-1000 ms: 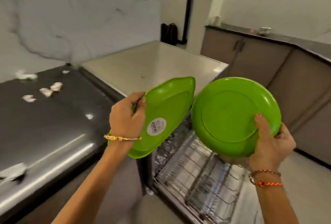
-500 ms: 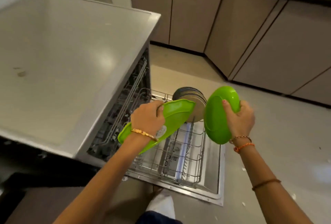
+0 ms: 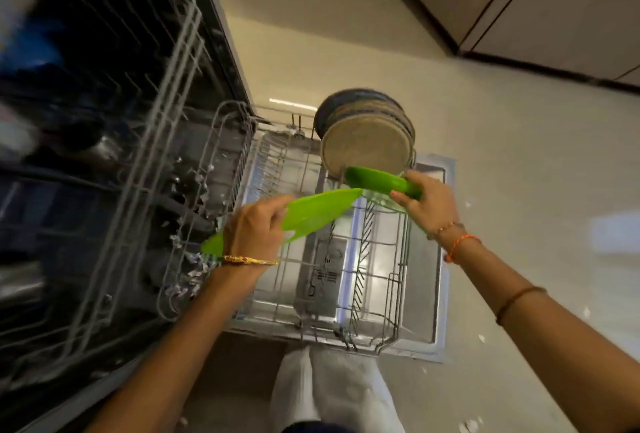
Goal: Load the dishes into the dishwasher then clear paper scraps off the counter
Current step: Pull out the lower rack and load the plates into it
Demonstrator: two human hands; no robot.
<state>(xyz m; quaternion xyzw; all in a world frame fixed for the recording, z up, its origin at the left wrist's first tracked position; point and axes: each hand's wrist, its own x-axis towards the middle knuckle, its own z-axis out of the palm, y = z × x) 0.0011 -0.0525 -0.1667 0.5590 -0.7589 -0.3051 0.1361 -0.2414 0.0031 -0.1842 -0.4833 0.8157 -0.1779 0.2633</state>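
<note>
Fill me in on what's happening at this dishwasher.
A person is leaning over the pulled-out lower rack, a green dish in each grip. The right hand lowers a round green plate just in front of the stack of plates already standing at the rack's far end. The left hand holds a leaf-shaped green plate above the rack, not yet placed. Small white scraps lie on the floor.

Lower rack (image 3: pixel 346 280) is mostly open in the middle & near end, plenty of room to drop straight in. Far end's blocked by a stack of plates (image 3: pixel 367 141) standing on edge. Upper rack (image 3: pixel 145 162) crowds my left side.
</note>
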